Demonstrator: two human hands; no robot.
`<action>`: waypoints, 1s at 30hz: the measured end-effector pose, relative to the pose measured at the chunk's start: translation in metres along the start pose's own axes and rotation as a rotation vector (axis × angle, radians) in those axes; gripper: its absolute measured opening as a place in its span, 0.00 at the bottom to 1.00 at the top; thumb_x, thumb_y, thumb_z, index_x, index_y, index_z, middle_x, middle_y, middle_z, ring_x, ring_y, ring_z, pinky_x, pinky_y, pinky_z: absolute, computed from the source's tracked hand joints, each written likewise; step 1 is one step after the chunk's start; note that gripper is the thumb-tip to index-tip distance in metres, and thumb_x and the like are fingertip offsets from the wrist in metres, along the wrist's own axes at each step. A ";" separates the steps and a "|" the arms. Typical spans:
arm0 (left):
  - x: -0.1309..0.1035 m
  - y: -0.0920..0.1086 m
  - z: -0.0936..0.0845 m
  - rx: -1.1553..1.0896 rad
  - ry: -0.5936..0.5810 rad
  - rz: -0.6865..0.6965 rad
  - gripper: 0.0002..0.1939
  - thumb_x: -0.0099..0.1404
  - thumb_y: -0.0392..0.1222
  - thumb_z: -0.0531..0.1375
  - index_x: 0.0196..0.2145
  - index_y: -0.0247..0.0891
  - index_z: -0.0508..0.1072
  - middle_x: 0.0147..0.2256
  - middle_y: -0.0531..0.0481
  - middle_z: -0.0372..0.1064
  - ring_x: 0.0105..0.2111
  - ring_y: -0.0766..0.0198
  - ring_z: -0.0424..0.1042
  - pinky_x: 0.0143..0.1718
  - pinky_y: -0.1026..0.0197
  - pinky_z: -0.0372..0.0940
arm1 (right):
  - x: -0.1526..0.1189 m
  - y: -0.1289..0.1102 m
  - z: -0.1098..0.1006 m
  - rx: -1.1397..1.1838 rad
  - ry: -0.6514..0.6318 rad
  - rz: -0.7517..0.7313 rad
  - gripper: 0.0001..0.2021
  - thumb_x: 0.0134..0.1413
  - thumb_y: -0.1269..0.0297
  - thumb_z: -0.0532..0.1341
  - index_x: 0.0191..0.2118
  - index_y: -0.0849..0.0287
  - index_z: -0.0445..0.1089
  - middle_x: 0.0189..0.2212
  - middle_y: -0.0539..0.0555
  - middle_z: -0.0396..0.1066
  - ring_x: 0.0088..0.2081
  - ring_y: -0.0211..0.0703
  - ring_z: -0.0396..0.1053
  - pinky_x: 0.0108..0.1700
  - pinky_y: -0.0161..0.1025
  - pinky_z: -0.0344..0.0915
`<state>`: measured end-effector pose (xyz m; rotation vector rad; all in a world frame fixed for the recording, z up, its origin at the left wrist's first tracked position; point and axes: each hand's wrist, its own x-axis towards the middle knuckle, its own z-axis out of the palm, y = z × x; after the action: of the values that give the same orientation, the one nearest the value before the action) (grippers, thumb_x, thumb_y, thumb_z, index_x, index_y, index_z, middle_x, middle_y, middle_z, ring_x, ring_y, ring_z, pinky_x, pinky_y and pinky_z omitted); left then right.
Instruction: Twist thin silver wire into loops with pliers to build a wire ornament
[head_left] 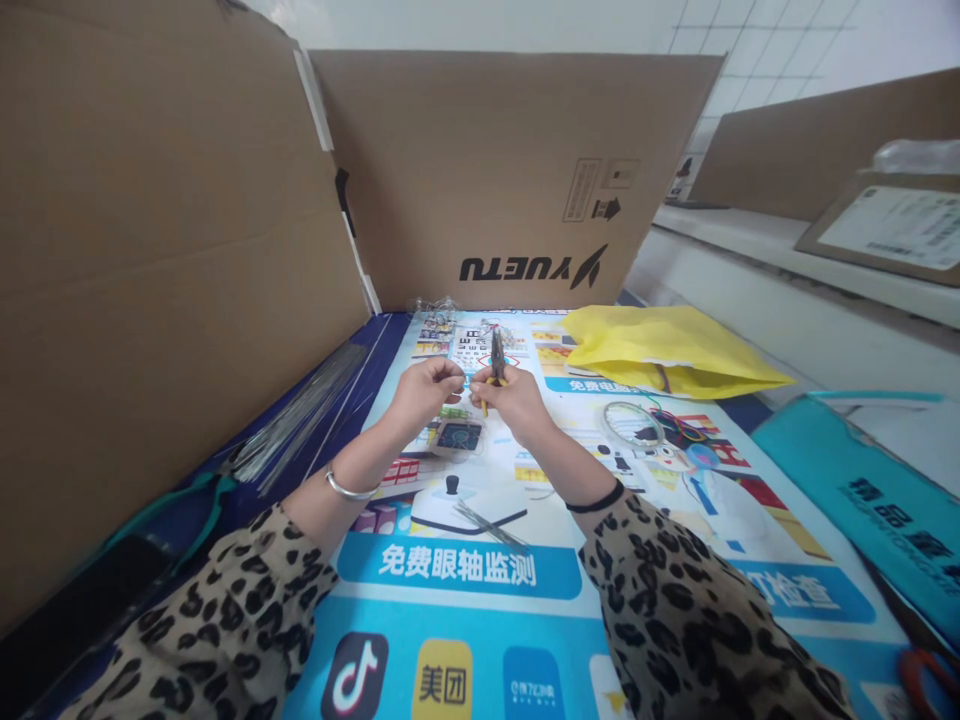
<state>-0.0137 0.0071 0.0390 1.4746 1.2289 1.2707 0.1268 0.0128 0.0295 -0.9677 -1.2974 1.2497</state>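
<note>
My right hand (519, 400) is closed round needle-nose pliers (497, 348) with yellow handles, their jaws pointing up and away from me. Close beside it, my left hand (426, 388) is pinched, thumb against fingers. Whatever lies between those fingertips is too small to make out. Both hands hover over a printed poster sheet (480, 640) covering the table. Below them lies a small bunch of short thin wires (491, 522). Tangled wire pieces (436, 312) sit beyond the hands, near the cardboard.
Cardboard panels (510, 150) wall off the back and left. At left lies a bundle of long straight wires (300, 410). On the right are a yellow bag (667, 350), a wire coil (634, 425), coloured cords (686, 425), a teal bag (862, 490) and an orange handle (930, 680).
</note>
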 end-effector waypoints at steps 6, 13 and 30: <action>-0.001 -0.003 0.001 -0.124 -0.022 -0.003 0.10 0.48 0.41 0.62 0.25 0.34 0.66 0.22 0.56 0.62 0.24 0.70 0.67 0.29 0.63 0.68 | 0.000 0.002 0.001 0.033 0.019 -0.001 0.10 0.32 0.65 0.64 0.26 0.60 0.64 0.15 0.45 0.64 0.20 0.35 0.64 0.26 0.35 0.62; -0.001 -0.007 0.003 -0.095 -0.047 0.018 0.08 0.51 0.39 0.60 0.25 0.34 0.64 0.22 0.56 0.61 0.25 0.69 0.67 0.27 0.63 0.68 | 0.001 0.004 0.000 0.019 0.025 0.001 0.10 0.32 0.64 0.64 0.25 0.60 0.64 0.14 0.45 0.64 0.19 0.36 0.63 0.24 0.35 0.61; -0.001 -0.015 0.000 0.348 0.007 0.196 0.04 0.52 0.31 0.54 0.24 0.37 0.66 0.23 0.55 0.64 0.25 0.67 0.65 0.29 0.64 0.62 | 0.001 0.006 -0.002 -0.109 0.047 0.024 0.08 0.31 0.66 0.63 0.24 0.60 0.65 0.14 0.45 0.63 0.18 0.35 0.62 0.23 0.34 0.60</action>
<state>-0.0163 0.0090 0.0242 1.8795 1.3884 1.2316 0.1277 0.0148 0.0238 -1.0863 -1.3318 1.1770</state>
